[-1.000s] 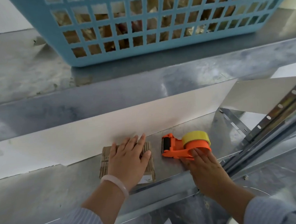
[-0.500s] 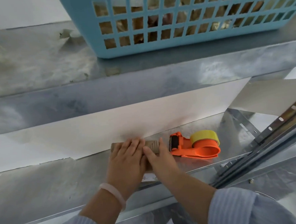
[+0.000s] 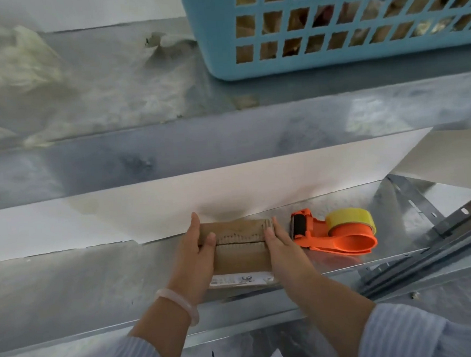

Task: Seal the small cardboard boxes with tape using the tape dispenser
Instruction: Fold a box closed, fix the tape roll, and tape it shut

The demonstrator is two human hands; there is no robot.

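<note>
A small brown cardboard box [image 3: 240, 250] lies on the metal shelf [image 3: 69, 287] near its front edge, a white label on its near side. My left hand [image 3: 194, 260] grips the box's left end, thumb on top. My right hand [image 3: 282, 251] presses against its right end. The top flaps meet in a seam across the middle. Just right of the box the orange tape dispenser [image 3: 335, 234] with a yellow tape roll lies on the shelf, untouched.
A blue plastic basket [image 3: 329, 24] holding brown items stands on the upper level at the back right. A white sheet [image 3: 174, 202] leans behind the box. Crumpled plastic [image 3: 6, 63] lies at the back left. Metal rails [image 3: 442, 236] run diagonally at the right.
My right hand left the tape dispenser and came over to the box. Both hands now hold the box by its ends, where before the left palm lay flat on top.
</note>
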